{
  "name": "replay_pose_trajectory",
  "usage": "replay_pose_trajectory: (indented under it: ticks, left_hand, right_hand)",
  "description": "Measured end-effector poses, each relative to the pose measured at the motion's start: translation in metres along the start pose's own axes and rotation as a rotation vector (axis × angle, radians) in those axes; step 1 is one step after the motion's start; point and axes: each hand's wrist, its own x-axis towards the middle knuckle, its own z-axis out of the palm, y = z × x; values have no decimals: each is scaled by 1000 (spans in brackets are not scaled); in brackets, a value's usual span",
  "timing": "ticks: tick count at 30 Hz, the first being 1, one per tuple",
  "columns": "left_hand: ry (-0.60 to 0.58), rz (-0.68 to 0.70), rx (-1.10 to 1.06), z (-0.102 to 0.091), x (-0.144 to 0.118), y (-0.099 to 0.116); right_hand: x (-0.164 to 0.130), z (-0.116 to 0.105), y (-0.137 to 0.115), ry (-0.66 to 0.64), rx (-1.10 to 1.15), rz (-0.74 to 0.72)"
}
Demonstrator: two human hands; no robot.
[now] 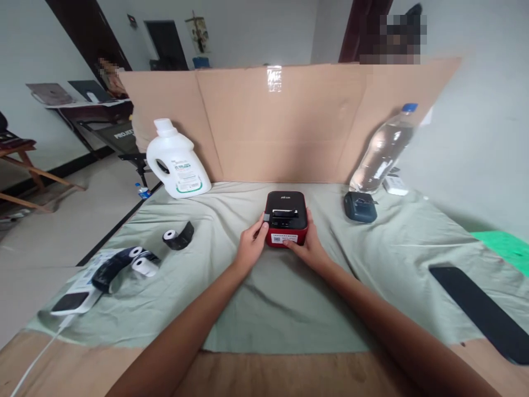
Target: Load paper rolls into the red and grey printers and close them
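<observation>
A small black-topped receipt printer (286, 207) with a red lower body sits on the green cloth, in the middle of the head view. Its top has a dark slot, and a white label with a code is stuck to the front. My left hand (251, 242) grips its left side, thumb by the front corner near a small grey tab. On the other side my right hand (311, 242) holds the right edge, the thumb lying over the front label. Fingers behind the body are partly hidden. Off to the left lies a small white paper roll (169, 236) with a black strip.
More paper rolls (144, 267) and a white device with a cable (74, 300) lie at left. A white jug (179, 160) and a tilted water bottle (384, 149) stand before the cardboard screen (281, 132). A dark box (360, 207) and black slab (479, 309) are at right.
</observation>
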Motion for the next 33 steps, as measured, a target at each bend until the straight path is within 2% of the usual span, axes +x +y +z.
replay_pose_trajectory:
  ticks: [6, 15, 33]
  left_hand:
    - [6, -17, 51, 4, -8, -5]
    - [4, 60, 106, 8, -17, -6]
    - [-25, 17, 111, -1, 0, -19]
  right_hand:
    - [-2, -2, 2, 3, -18, 1]
    - [-1, -5, 4, 21, -6, -49]
    - [-1, -6, 2, -21, 66, -7]
